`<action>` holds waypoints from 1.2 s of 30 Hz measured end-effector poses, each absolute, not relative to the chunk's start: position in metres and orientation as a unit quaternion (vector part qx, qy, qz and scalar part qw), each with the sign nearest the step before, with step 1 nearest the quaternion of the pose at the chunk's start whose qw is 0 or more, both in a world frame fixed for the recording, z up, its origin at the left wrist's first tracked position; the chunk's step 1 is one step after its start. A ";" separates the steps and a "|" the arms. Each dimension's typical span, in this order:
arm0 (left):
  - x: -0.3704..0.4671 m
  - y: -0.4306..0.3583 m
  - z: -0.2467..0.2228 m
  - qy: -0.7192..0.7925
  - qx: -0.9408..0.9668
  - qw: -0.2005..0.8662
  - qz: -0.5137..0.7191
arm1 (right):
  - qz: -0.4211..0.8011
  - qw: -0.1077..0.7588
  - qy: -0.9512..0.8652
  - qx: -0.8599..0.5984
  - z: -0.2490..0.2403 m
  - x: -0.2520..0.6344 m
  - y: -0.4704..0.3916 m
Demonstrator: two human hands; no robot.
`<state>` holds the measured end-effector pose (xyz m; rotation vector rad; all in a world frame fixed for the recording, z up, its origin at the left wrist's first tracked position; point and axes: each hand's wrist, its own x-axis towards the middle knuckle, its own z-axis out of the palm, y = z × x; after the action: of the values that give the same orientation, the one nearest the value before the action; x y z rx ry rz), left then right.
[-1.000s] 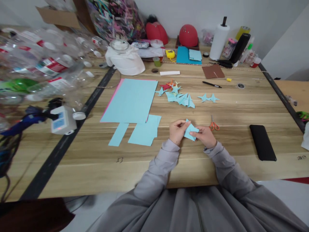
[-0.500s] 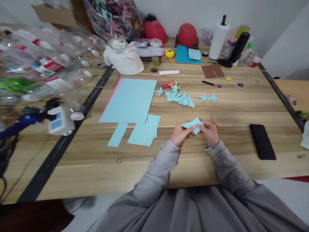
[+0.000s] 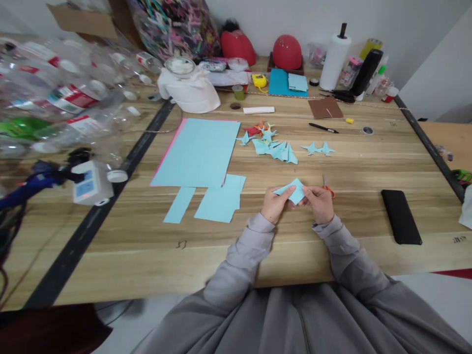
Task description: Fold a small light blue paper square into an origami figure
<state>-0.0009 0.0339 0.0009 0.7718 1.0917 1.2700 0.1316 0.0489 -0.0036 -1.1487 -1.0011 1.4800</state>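
Observation:
Between my two hands is a small folded piece of light blue paper (image 3: 297,192), held just above the wooden table. My left hand (image 3: 273,204) pinches its left side, thumb on top. The right edge is gripped by my right hand (image 3: 319,202), thumb in front and fingers behind, partly hidden. Close beyond my right hand lie orange-handled scissors (image 3: 328,187). Farther back sit a cluster of folded blue paper pieces (image 3: 276,150) and two blue paper cranes (image 3: 318,148). Red and orange folded paper (image 3: 257,130) lies behind the cluster.
Left of my hands are large blue sheets (image 3: 199,152) over pink, with cut blue pieces (image 3: 219,201) in front. A black phone (image 3: 401,216) lies to the right. Plastic bottles (image 3: 73,98) crowd the left side. A pen (image 3: 323,128) and a tape measure (image 3: 259,81) are farther back.
The paper has turned slightly between my fingers, and its left point has shifted left. My left thumb has moved up along it, and my right fingers have regripped its right edge.

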 end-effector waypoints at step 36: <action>-0.012 0.038 -0.004 0.512 0.368 0.576 0.520 | 0.631 0.408 -0.465 -0.468 -0.003 0.131 0.046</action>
<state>-0.0121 0.0385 -0.0043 0.8605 1.1992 1.2183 0.1313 0.0465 -0.0027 -1.1796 -1.1726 1.5891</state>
